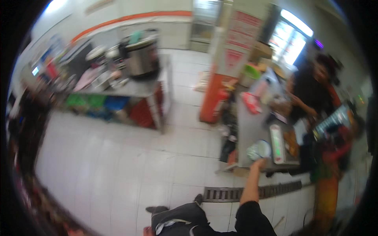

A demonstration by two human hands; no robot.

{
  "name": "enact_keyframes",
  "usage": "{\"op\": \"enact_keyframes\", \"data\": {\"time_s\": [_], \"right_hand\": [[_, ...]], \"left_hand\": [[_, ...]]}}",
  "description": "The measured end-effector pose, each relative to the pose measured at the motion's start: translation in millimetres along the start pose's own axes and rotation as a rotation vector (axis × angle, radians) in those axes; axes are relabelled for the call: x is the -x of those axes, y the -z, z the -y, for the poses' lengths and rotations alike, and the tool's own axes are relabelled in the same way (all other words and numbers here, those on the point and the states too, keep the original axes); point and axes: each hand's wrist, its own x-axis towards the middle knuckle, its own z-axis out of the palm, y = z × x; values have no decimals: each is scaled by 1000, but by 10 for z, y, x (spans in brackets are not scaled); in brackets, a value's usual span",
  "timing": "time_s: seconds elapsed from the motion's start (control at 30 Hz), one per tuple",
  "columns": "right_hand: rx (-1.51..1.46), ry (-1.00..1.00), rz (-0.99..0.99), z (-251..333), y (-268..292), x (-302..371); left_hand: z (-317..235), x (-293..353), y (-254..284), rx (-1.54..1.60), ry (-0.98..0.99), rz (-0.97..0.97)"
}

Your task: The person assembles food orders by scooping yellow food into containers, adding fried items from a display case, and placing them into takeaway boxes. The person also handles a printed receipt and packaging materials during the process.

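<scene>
My right arm stretches out to the right-hand table. At that table's near edge my right hand (258, 163) is closed on the rim side of a white bowl with green patterning (254, 152); the picture is smeared, so the exact grip is hard to see. Just right of the bowl lies a long white box with a green strip (277, 144). Of my left hand (147, 231), only a small part shows at the lower edge, beside my dark apron, and its fingers are hidden.
A person in dark clothes (311, 90) stands behind the right table (246, 129). A fire extinguisher (221, 100) is by the orange-based pillar. A floor drain grate (224, 194) crosses below. A large steel pot (141, 59) stands on the left table (130, 88).
</scene>
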Motion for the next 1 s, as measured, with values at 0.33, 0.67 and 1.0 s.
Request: {"op": "enact_keyframes", "data": {"time_s": [0.33,0.67,1.0], "right_hand": [[712,175,1537,-2316,-145,4237],[-141,1399,2882,-1368,124,8173],[460,918,2752,-3165,-730,11090]], "left_hand": [[-2463,-528,1673,-879,-677,-430],[-2679,-1437,2826,-216,-746,-290],[-2166,-2286,5704,-1184,-142,-700]]}}
